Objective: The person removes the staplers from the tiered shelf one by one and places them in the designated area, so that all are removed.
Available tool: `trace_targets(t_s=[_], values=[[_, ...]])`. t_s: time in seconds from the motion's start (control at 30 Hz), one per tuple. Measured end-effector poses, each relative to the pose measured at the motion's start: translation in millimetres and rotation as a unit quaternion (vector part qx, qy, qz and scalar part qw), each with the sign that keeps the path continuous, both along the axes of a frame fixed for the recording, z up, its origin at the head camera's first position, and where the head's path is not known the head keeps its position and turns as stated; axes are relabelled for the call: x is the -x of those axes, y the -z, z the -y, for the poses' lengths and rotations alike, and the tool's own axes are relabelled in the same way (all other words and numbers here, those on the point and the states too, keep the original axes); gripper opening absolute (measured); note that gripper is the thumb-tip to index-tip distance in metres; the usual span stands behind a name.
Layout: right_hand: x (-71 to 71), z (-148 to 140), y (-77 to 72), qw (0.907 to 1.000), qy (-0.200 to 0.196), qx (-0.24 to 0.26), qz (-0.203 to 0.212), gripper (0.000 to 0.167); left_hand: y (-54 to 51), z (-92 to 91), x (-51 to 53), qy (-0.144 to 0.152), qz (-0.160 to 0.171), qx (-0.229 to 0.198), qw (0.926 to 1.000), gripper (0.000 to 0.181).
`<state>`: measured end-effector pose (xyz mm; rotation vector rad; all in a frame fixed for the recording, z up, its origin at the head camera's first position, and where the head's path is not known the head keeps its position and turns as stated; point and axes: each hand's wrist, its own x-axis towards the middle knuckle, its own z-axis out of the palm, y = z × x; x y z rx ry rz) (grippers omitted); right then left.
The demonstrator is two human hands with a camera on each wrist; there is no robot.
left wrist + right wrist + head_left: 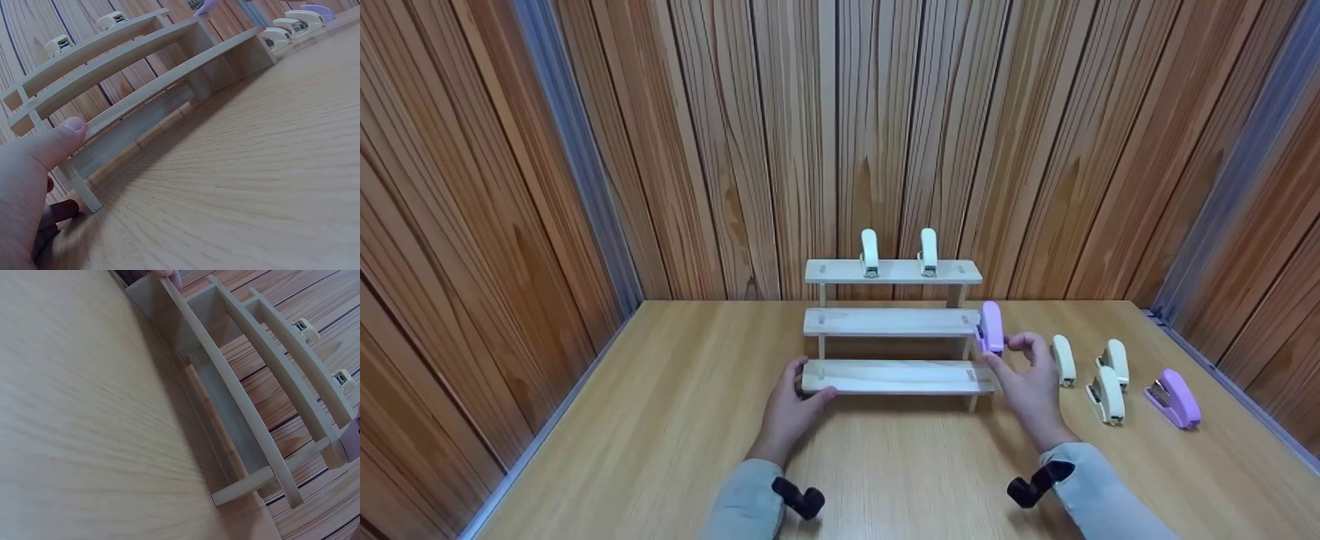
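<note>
Purple stapler [991, 327]: right of centre in the head view, held at the right end of the middle tier [885, 322]; whether it touches the wood, I cannot tell.
Right hand [1031, 386]: thumb and forefinger pinch the purple stapler near its lower end.
Left hand [790, 414]: thumb in front, fingers behind, gripping the bottom tier [900, 376] at its left end.
Top tier [898, 271]: upper centre, two cream staplers [870, 251] standing apart, apparently done.
Lower two tiers: no stapler set down yet, so filling looks partway.
Tabletop [877, 465]: at right, three loose staplers [1106, 396], cream, and a second purple one [1177, 397], seemingly left to place.
</note>
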<state>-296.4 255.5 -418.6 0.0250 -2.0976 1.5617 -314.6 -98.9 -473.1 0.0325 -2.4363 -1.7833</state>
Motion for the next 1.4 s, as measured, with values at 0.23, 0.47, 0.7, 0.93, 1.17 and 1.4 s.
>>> trace_targets(t_s=[0.23, 0.47, 0.7, 0.93, 1.17, 1.4], values=[[-1.1, -7, -0.3, 0.9996, 0.015, 0.001, 0.026, 0.047, -0.1, 0.7, 0.6, 0.003, 0.000, -0.002, 1.0000, 0.086], [-2.6, -12, 1.2, 0.9994, 0.034, 0.005, 0.008, 0.046, 0.3, 0.4, 0.8, 0.003, -0.004, 0.006, 1.0000, 0.087], [-5.3, -19, 3.3, 0.9991, 0.042, 0.002, 0.007, 0.046, 0.0, 0.4, 1.2, 0.003, -0.008, 0.007, 0.9999, 0.086], [-8.4, -28, 10.3, 0.9989, 0.041, 0.004, 0.022, 0.048, 0.0, -0.3, -0.1, 0.001, -0.010, 0.009, 0.9999, 0.082], [-10.2, -34, 14.4, 0.9975, 0.043, 0.004, 0.056, 0.051, 0.1, -0.2, -0.7, -0.001, -0.007, 0.008, 0.9999, 0.082], [-14.3, -39, 18.8, 0.9972, 0.040, 0.011, 0.062, 0.045, -0.1, 0.1, 0.7, 0.002, -0.008, 0.007, 0.9999, 0.084]])
